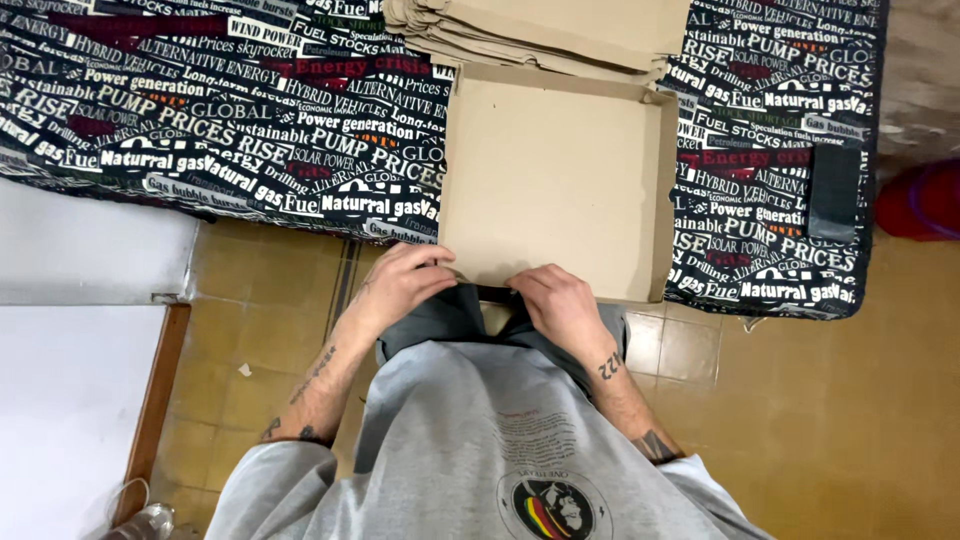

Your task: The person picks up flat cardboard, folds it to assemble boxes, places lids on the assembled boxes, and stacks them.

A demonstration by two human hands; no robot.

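A flat brown cardboard box (pixel 555 180) with low folded sides lies on the table's near edge, on a dark cloth printed with white lettering (pixel 230 110). My left hand (pixel 400 285) grips the box's near edge on the left, fingers curled over the flap. My right hand (pixel 560 305) presses the same near edge a little further right. Both hands sit close together just in front of my waist. Behind the box lies a stack of flat brown cardboard sheets (pixel 540 30), at the table's far side.
A small black rectangular object (pixel 833 190) rests on the cloth at the right. A white surface with a wooden edge (pixel 80 330) stands at the left. A red item (pixel 925 200) sits on the tiled floor (pixel 820 400) at far right.
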